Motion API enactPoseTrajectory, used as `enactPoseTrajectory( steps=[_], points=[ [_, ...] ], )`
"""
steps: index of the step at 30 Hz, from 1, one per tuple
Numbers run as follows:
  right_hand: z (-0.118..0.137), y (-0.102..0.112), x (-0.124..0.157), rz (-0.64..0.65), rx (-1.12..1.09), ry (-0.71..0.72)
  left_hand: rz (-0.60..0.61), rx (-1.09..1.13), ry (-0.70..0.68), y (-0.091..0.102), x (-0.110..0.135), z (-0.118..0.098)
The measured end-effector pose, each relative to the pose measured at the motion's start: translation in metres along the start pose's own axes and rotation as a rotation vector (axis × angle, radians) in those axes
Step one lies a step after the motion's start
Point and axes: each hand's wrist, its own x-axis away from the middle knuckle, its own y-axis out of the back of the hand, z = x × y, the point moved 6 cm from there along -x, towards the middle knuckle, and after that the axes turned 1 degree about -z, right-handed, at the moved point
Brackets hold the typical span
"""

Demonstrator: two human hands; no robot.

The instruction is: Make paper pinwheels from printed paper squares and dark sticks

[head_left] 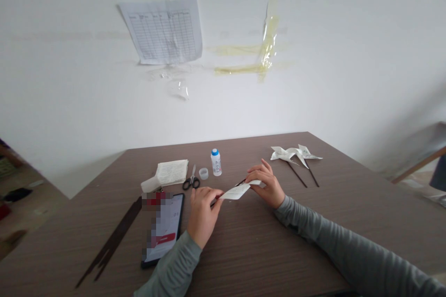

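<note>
Between my two hands, above the middle of the table, is a small white piece of paper (236,192) with faint printing, tilted and partly folded. My left hand (205,213) is closed, pinching its left end between thumb and fingers. The right end is gripped by my right hand (266,185), with the fingers bent over it. A thin dark stick (240,182) shows by the paper near my right fingers; how it joins the paper is hidden. Beyond my hands stand a white bottle with a blue cap (216,163) and a small translucent cup (204,174).
Scissors (191,181) and a stack of paper (172,172) lie at back left. Nearer are a phone (169,229) and a bundle of dark sticks (116,236). Paper pinwheels (283,153) on sticks lie at back right. A wall (237,116) borders the table's far edge.
</note>
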Motion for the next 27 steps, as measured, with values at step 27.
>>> enactPoseTrajectory(
  steps=[27],
  points=[
    [-0.0074, -0.0045, 0.0009, 0.026, -0.010, -0.082, -0.053, -0.069, -0.004, -0.0038, 0.0027, 0.0037]
  ],
)
